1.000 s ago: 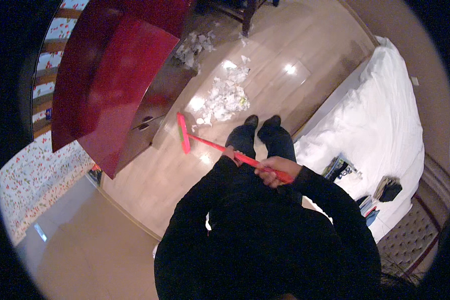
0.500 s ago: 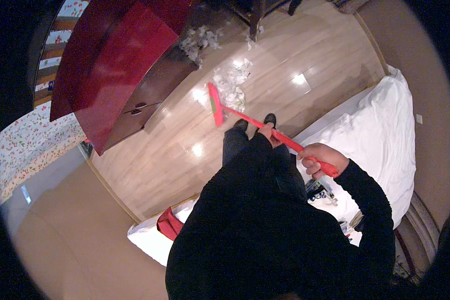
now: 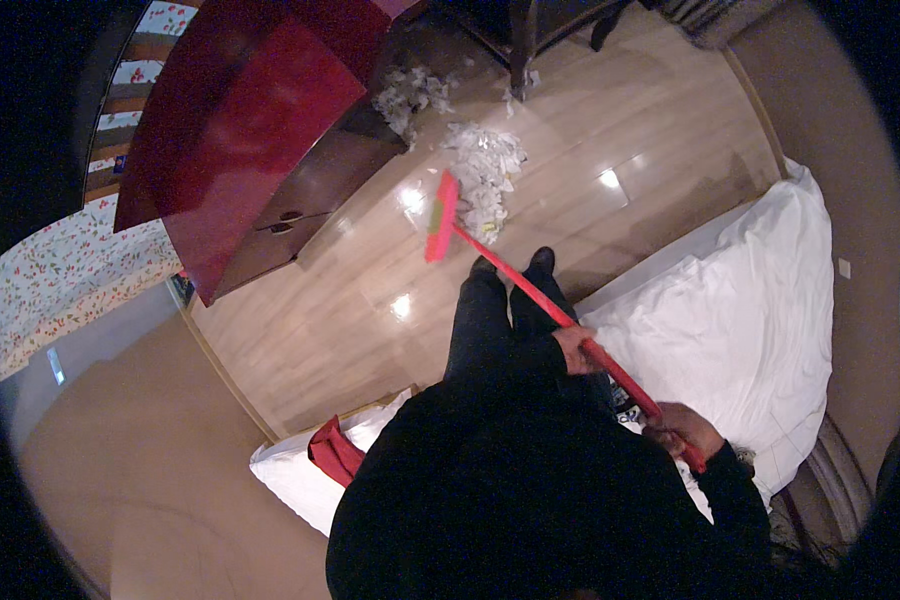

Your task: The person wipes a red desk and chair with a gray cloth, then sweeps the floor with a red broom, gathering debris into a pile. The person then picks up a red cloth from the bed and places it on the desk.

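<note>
A red broom (image 3: 542, 297) slants across the front of my body, its handle running down to the right. My left hand (image 3: 574, 350) is closed around the middle of the handle. Lower down, near the handle's end, my right hand (image 3: 686, 432) grips it too. The pinkish-red broom head (image 3: 443, 215), with a greenish patch, is beside the left edge of a pile of crumpled white scraps (image 3: 484, 165); whether it touches the floor I cannot tell. A second heap of white scraps (image 3: 410, 97) lies farther off, by the dark red furniture.
A glossy dark red desk or cabinet (image 3: 260, 110) stands at the far left. Dark furniture legs (image 3: 518, 60) rise at the back. A bed with white bedding (image 3: 730, 290) is at my right. Behind my left side, a red cloth (image 3: 336, 452) rests on white fabric. The floor is pale wood (image 3: 340, 310).
Both hands have drawn the broom handle back toward my body. The broom head has turned its bristle side differently and now sits just left of the scraps. My view has shifted slightly.
</note>
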A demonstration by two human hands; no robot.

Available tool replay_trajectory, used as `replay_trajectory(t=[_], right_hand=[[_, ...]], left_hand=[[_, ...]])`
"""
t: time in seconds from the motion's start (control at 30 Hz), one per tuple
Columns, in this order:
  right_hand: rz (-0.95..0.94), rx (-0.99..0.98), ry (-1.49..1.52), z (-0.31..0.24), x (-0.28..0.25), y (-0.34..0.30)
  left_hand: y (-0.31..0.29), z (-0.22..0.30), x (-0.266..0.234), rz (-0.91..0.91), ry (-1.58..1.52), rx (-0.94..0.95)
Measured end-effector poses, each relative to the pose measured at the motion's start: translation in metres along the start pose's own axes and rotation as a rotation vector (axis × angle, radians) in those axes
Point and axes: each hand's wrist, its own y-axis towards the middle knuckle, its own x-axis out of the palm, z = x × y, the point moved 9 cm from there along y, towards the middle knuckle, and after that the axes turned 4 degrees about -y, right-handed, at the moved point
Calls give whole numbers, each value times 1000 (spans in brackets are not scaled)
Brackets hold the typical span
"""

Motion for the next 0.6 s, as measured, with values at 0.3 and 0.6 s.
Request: replay_trajectory(t=[0.3,0.6], right_hand=[[131,-115,108,25,-43,-5],[-193,-170,372,-6,-36,75]], left_hand=[[70,-25,18,-72,268,-123],[78,77,-18,136,239,268]])
